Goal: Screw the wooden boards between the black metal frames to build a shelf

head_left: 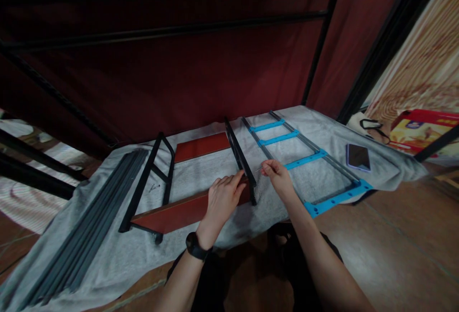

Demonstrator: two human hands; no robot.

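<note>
My left hand [224, 197], with a dark watch on its wrist, is closed over the upper edge of the near reddish-brown board [179, 214], close to where it meets a black metal frame [241, 154]. In my right hand [278, 177] a thin metal rod [259, 169], which looks like a hex key, is pinched and points at that frame's outer side. Its far tip is too small to make out. A second black frame [143, 183] stands at the boards' left end. The far reddish-brown board [202, 146] spans between both frames.
Grey tubes [96, 216] lie bundled on the grey cloth [118, 259] at left. To the right lies a grey-railed rack with blue crosspieces [304, 160], then a phone [357, 157]. A red and yellow box [423, 132] sits farther right. Dark red panels [179, 82] rise behind.
</note>
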